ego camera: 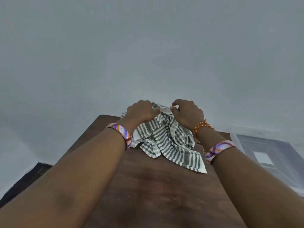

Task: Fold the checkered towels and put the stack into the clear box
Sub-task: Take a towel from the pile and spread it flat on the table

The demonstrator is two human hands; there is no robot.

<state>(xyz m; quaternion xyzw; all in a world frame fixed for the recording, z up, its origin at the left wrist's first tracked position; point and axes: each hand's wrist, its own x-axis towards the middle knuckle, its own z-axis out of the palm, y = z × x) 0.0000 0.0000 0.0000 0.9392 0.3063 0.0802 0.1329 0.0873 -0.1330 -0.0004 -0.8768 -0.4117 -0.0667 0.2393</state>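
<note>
— Checkered towels, where do they lie against the hands?

— In a crumpled heap at the far end of the brown wooden table. Its far edge is under both hands; the rest spills toward the camera between the two forearms, with one corner lying flat on the wood near the right forearm.

— And the grip?

— The left hand has its fingers curled into the cloth at the heap's far left. The right hand pinches a fold at the far right, thumb and fingertip closed on the fabric. The hands are near each other, not touching.

— How many towels?

— I cannot tell; the heap is too tangled to separate layers.

— Other counts?

— Two hands, one table, one clear box standing at the right, beside the table, well apart from the heap. One swirl-patterned bangle on each wrist, two in all, and a red-and-yellow thread on the right wrist.
</note>
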